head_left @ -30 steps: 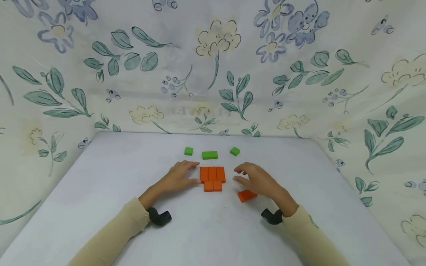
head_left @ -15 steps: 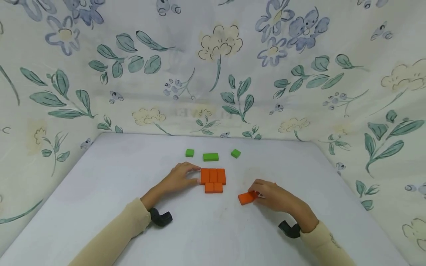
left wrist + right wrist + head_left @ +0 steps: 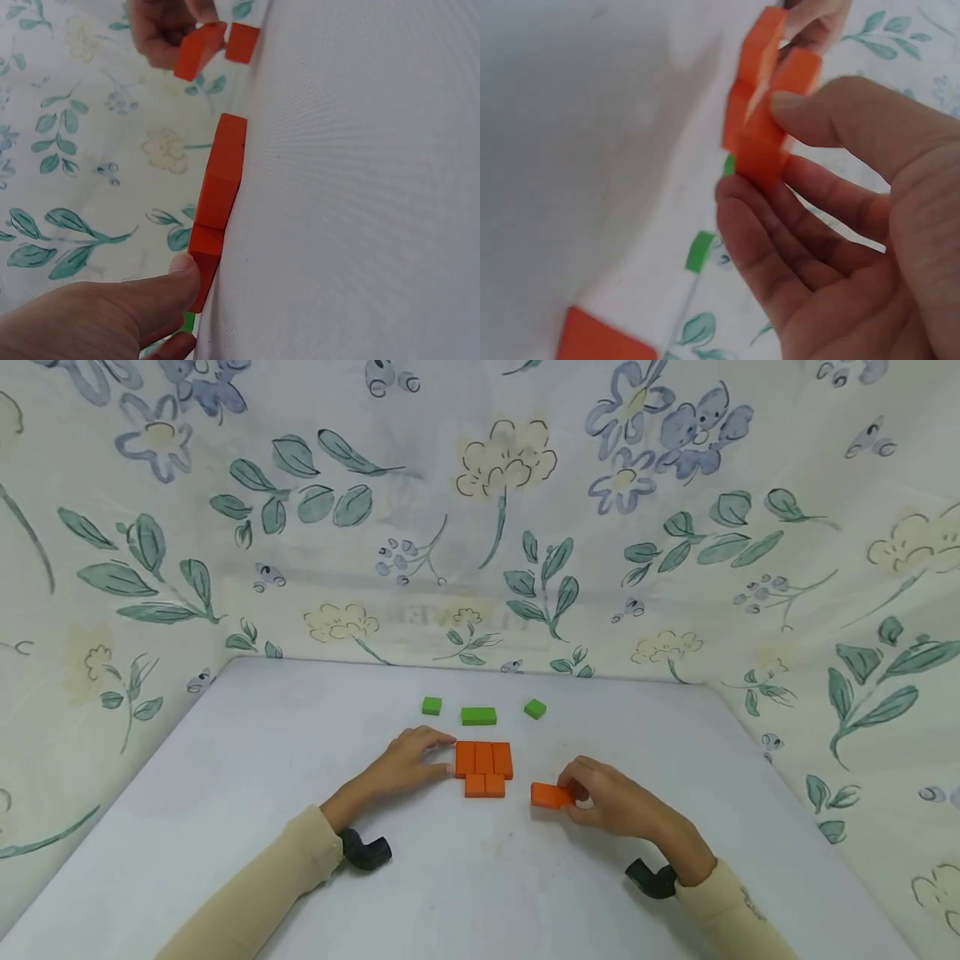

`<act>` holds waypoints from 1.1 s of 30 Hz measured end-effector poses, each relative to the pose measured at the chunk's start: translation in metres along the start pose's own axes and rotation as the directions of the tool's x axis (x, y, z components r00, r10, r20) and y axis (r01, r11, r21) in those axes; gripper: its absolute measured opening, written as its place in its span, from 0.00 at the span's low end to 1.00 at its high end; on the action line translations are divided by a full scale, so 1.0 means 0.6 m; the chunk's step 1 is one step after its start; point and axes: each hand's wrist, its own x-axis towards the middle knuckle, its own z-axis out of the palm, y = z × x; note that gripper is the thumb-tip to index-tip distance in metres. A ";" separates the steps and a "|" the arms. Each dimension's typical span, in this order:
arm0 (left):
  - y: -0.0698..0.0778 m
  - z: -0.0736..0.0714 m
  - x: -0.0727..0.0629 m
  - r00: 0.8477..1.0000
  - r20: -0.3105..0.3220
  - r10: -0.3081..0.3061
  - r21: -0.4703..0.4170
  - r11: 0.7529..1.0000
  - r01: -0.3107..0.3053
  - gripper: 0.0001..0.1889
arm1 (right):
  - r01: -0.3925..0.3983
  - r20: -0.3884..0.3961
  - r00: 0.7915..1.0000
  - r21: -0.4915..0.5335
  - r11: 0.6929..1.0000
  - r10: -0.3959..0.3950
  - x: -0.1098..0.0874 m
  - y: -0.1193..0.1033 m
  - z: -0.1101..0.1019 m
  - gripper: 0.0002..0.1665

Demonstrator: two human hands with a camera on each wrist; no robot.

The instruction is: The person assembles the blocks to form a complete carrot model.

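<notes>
Several orange blocks (image 3: 483, 760) lie flat in two joined rows mid-table, three longer-looking ones behind two at the front. My left hand (image 3: 408, 764) rests at the left edge of this group, and its thumb (image 3: 176, 289) touches an orange block in the left wrist view. Right of the group, my right hand (image 3: 611, 797) pinches an orange block (image 3: 550, 796) between thumb and fingers. In the right wrist view that block (image 3: 769, 127) stands out from the fingertips, slightly tilted. The left wrist view shows it raised off the table.
Behind the group lie a green cube (image 3: 431, 706), a longer green block (image 3: 478, 717) and a turned green cube (image 3: 535, 709). Another orange block (image 3: 600, 337) lies on the table near the right hand, hidden from the head view. Floral cloth (image 3: 420, 510) hangs around the white table (image 3: 360, 910).
My right hand moved from near the group, right and toward me, to the loose orange block. It took hold and lifted that block, turning it. My left hand stayed at the group.
</notes>
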 end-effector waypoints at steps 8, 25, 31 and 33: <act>-0.003 0.000 0.002 1.000 -0.003 0.006 0.006 1.000 -0.006 0.26 | 0.072 -0.023 0.997 -0.032 0.997 -0.073 0.033 -0.034 0.003 0.14; -0.003 0.004 0.000 1.000 0.008 0.011 0.023 1.000 -0.011 0.24 | 0.121 0.046 0.992 -0.051 0.991 -0.118 0.093 -0.071 0.063 0.15; 0.001 -0.001 -0.002 1.000 0.008 0.017 0.015 1.000 -0.017 0.24 | 0.117 0.032 0.993 -0.098 0.988 -0.114 0.100 -0.073 0.074 0.16; 0.001 -0.003 -0.002 1.000 0.007 0.012 0.019 1.000 -0.012 0.24 | 0.105 0.032 0.994 -0.107 0.989 -0.102 0.101 -0.075 0.076 0.16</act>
